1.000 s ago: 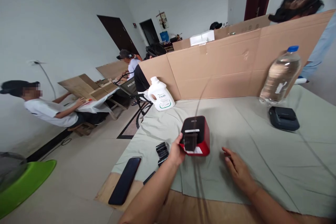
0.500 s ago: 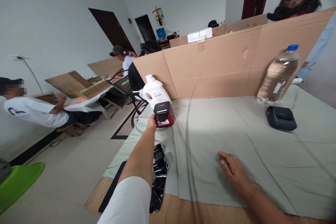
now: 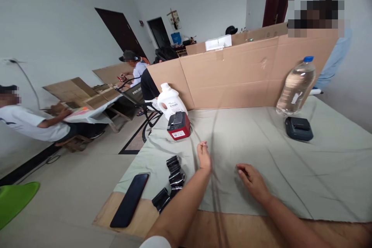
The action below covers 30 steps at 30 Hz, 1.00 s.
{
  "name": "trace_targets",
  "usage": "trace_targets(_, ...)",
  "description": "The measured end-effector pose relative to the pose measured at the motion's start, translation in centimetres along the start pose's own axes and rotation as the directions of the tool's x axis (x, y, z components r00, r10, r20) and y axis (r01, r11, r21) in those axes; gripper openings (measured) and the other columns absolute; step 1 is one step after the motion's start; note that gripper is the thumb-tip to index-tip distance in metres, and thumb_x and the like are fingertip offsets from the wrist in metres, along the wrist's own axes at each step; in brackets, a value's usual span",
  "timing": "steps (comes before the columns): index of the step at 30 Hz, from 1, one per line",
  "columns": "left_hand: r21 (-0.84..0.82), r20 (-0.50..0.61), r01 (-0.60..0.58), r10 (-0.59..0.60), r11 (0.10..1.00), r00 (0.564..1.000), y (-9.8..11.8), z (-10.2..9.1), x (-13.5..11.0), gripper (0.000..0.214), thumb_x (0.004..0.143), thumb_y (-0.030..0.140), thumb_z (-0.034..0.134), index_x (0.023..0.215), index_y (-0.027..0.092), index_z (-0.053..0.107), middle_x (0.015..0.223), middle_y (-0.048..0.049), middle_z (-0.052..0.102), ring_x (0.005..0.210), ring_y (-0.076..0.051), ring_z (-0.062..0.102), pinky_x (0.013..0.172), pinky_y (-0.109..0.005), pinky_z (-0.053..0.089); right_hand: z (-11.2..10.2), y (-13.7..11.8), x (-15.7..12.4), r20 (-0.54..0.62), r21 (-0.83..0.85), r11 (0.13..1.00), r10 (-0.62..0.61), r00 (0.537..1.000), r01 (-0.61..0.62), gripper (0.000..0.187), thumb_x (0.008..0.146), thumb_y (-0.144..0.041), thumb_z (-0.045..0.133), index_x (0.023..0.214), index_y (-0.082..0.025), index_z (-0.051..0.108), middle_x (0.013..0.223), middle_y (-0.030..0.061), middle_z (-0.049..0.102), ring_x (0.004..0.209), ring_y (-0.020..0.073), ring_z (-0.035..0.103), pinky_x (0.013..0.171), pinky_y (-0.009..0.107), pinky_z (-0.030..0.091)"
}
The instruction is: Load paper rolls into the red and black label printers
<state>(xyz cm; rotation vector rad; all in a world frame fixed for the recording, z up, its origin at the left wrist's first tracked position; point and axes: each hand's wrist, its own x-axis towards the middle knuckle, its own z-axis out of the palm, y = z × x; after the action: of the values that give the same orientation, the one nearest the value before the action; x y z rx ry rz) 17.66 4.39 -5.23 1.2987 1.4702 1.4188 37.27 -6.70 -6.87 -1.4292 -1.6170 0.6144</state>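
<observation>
My left hand [image 3: 204,155] is above the green-grey cloth [image 3: 232,133], its fingers loosely bent and partly turned from view; I see nothing in it. To its left stands a small red and black box-shaped device [image 3: 178,126] with a label on its front, apart from the hand. My right hand [image 3: 252,181] hovers low over the cloth, empty, with thumb and fingers apart. Several glossy black rolls [image 3: 176,178] lie beside my left forearm, which hides some of them. A dark phone [image 3: 130,201] rests at the table's left front edge.
Behind the red device is a white jug [image 3: 171,100]. A water bottle [image 3: 296,87] and a black device [image 3: 299,128] stand at right. A cardboard divider [image 3: 232,77] runs along the back. People sit at left and beyond the divider.
My left hand has let go of the red device and drawn back to the right. The device's labelled front now shows more. My right hand has barely moved; the view has shifted slightly.
</observation>
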Motion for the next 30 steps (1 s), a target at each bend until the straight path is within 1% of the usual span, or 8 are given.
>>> trace_targets(5,-0.045,-0.012,-0.038,0.037,0.998,0.999,-0.8,1.8,-5.8,0.031,0.090,0.046,0.038,0.085,0.021,0.056,0.094,-0.0067,0.056,0.093,-0.021,0.054,0.084,-0.036,0.044,-0.5,-0.8,-2.7,0.056,0.032,0.999,0.013,0.998,-0.015,0.029,0.088,-0.042,0.047,0.095,-0.022,0.068,0.094,0.0079,0.071,0.088,0.0236,0.067,0.077,0.041,0.057)
trace_targets(11,-0.103,0.107,-0.010,0.021,0.995,0.994,-0.6,0.4,-6.3,0.028,0.087,0.046,0.046,0.079,0.022,0.057,0.080,-0.0046,0.056,0.079,-0.020,0.054,0.074,-0.033,0.045,-3.2,0.7,-3.6,0.177,-0.004,0.992,-0.124,0.976,0.127,0.023,0.086,-0.045,0.049,0.100,-0.037,0.066,0.098,0.0043,0.070,0.091,0.0252,0.068,0.077,0.041,0.059)
trace_targets(13,-0.090,0.140,-0.042,0.054,0.995,0.989,-0.5,0.5,-6.1,0.025,0.085,0.043,0.049,0.078,0.020,0.058,0.081,-0.0039,0.056,0.081,-0.019,0.054,0.078,-0.032,0.044,-6.0,2.2,-0.6,0.018,-0.187,0.974,-0.126,0.992,0.127,0.029,0.084,-0.051,0.050,0.102,-0.034,0.066,0.105,0.0077,0.069,0.102,0.0277,0.064,0.090,0.044,0.053)
trace_targets(15,-0.061,0.180,-0.089,0.099,0.994,0.979,-0.4,0.7,-6.0,0.022,0.085,0.038,0.051,0.078,0.020,0.059,0.082,-0.0034,0.056,0.082,-0.018,0.054,0.079,-0.031,0.043,-9.8,3.9,3.6,-0.213,-0.421,0.907,-0.075,0.974,-0.022,0.045,0.082,-0.058,0.048,0.107,-0.023,0.063,0.116,0.0140,0.063,0.114,0.0313,0.055,0.101,0.046,0.042)
trace_targets(18,-0.042,0.220,-0.115,0.121,0.993,0.968,-0.1,0.9,-6.0,0.019,0.085,0.034,0.050,0.077,0.019,0.059,0.080,-0.0027,0.055,0.080,-0.018,0.053,0.076,-0.029,0.043,-15.6,6.4,9.5,-0.474,-0.534,0.790,0.015,0.880,-0.301,0.070,0.080,-0.061,0.048,0.126,-0.008,0.049,0.143,0.0252,0.036,0.133,0.0420,0.028,0.107,0.059,0.023)
trace_targets(21,-0.040,0.246,-0.112,0.119,0.993,0.962,0.1,0.9,-6.0,0.019,0.085,0.034,0.050,0.077,0.019,0.059,0.079,-0.0026,0.055,0.078,-0.017,0.053,0.073,-0.028,0.043,-18.9,8.4,13.0,-0.597,-0.494,0.647,0.232,0.768,-0.580,0.090,0.069,-0.062,0.063,0.138,-0.010,0.035,0.146,0.0275,0.028,0.133,0.0468,0.025,0.103,0.062,0.024)
trace_targets(24,-0.037,0.261,-0.107,0.113,0.994,0.959,0.1,0.9,-5.9,0.020,0.085,0.035,0.050,0.077,0.019,0.060,0.078,-0.0025,0.055,0.076,-0.017,0.052,0.072,-0.028,0.043,-19.6,10.0,14.0,-0.582,-0.387,0.524,0.500,0.642,-0.759,0.107,0.062,-0.061,0.070,0.144,-0.009,0.025,0.137,0.0299,0.037,0.125,0.0458,0.038,0.098,0.056,0.033)
trace_targets(30,-0.027,0.280,-0.102,0.105,0.994,0.954,0.3,0.8,-5.9,0.019,0.083,0.035,0.052,0.077,0.019,0.060,0.076,-0.0019,0.054,0.074,-0.017,0.052,0.070,-0.028,0.043,-17.6,10.4,13.0,-0.640,-0.296,0.658,0.401,0.655,-0.692,0.096,0.065,-0.049,0.069,0.140,-0.003,0.030,0.132,0.0361,0.038,0.124,0.0475,0.038,0.097,0.060,0.031)
